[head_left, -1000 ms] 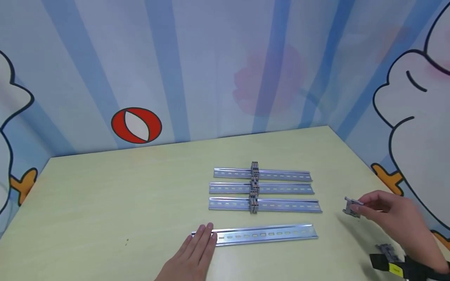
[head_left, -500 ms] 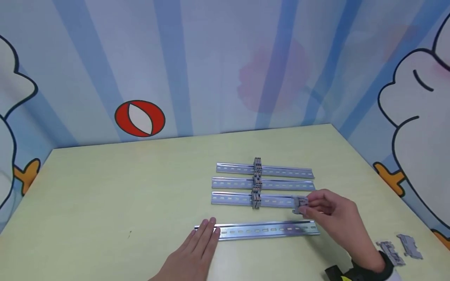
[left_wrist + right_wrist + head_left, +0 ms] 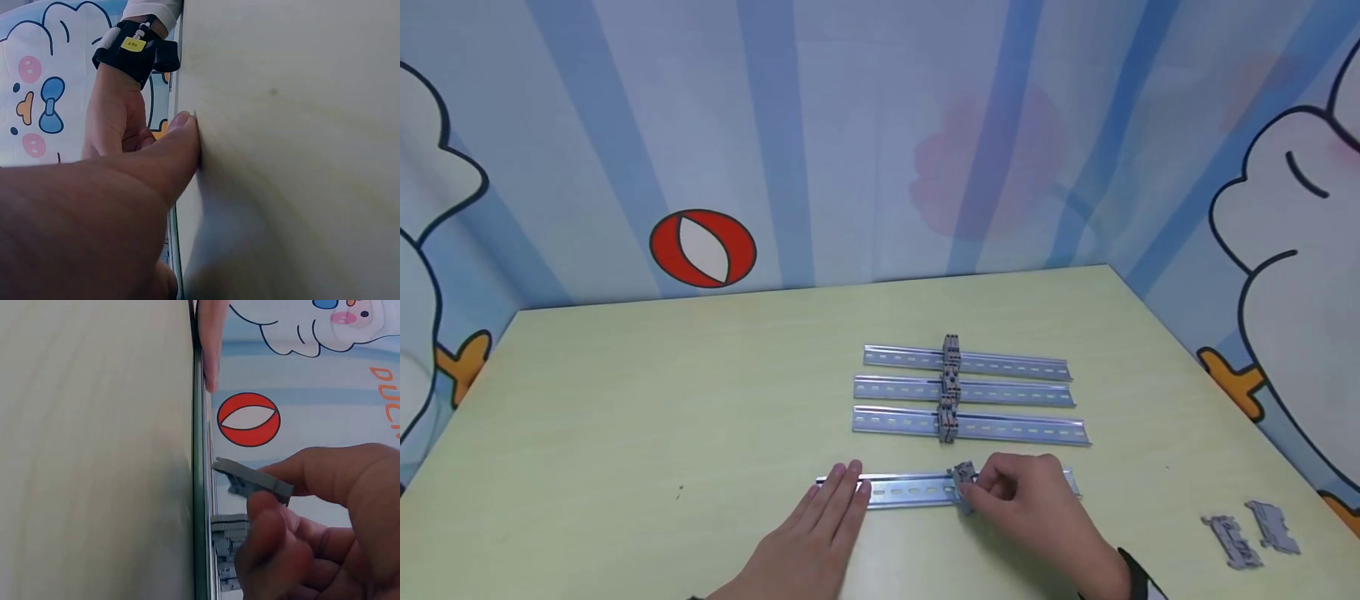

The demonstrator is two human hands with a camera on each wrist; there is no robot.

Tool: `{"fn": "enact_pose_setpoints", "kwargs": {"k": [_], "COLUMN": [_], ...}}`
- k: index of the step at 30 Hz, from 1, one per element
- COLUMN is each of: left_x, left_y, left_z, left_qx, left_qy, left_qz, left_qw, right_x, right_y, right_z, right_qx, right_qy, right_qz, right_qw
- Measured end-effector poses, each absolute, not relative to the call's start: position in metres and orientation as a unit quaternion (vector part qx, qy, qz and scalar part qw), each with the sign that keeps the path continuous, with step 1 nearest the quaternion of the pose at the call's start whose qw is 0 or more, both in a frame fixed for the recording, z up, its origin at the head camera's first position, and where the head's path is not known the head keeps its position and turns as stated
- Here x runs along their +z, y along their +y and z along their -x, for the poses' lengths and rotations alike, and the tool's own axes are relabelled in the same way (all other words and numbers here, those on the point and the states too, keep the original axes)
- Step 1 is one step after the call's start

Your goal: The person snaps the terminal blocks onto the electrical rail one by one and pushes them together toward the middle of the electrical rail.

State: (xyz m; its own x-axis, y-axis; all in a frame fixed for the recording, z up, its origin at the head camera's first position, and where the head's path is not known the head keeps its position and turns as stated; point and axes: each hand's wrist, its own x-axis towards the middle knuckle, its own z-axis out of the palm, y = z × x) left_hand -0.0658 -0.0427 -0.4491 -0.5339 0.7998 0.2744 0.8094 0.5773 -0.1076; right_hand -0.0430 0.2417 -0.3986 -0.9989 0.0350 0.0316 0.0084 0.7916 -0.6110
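Note:
My left hand (image 3: 808, 533) lies with straight fingers across the left end of the nearest slotted metal DIN rail (image 3: 910, 492). Between thumb and fingers, my right hand (image 3: 1037, 508) pinches a grey terminal block (image 3: 964, 477) right over the middle of that rail. In the right wrist view the terminal block (image 3: 253, 478) is tilted, one end close to the rail's edge. My right hand covers much of the rail's right half in the head view. The left wrist view shows my left thumb (image 3: 178, 137) at the table surface, with my right hand beyond it.
Three more DIN rails lie parallel farther back, the closest of them (image 3: 1022, 428) bearing upright terminal blocks (image 3: 948, 423) near its middle, as do the others. Two loose terminal blocks, one (image 3: 1232, 542) beside another (image 3: 1272, 527), lie at the right. Printed fabric walls (image 3: 872, 167) border the table.
My right hand has carried the terminal block from the table's right side leftward and down to the nearest rail. My left hand stays on the rail's left end. The view has shifted slightly.

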Motion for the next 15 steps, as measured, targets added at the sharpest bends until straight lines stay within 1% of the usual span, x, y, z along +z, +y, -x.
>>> {"fn": "enact_pose_setpoints", "kwargs": {"k": [2,7,9,11,15], "left_x": [-0.449,-0.441,-0.439,-0.439,-0.438], "left_y": [-0.043,-0.043,-0.043,-0.043,-0.043], "left_z": [0.066,0.065,0.065,0.065,0.065], "left_qx": [-0.017,-0.016,-0.017,-0.02,-0.017], "left_qy": [-0.876,-0.888,-0.89,-0.89,-0.886], "left_qz": [0.459,0.456,0.455,0.455,0.461], "left_qw": [0.147,0.065,0.042,0.038,0.054], "right_x": [-0.399,-0.398,-0.397,-0.394,-0.389], "right_y": [0.238,0.232,0.23,0.227,0.222], "right_z": [0.044,0.046,0.046,0.046,0.046], "right_qx": [0.314,0.291,0.287,0.29,0.292], "right_qy": [-0.949,-0.957,-0.958,-0.956,-0.954], "right_qz": [0.002,0.013,0.026,0.041,0.066], "right_qw": [0.022,0.011,0.009,0.007,0.006]}}
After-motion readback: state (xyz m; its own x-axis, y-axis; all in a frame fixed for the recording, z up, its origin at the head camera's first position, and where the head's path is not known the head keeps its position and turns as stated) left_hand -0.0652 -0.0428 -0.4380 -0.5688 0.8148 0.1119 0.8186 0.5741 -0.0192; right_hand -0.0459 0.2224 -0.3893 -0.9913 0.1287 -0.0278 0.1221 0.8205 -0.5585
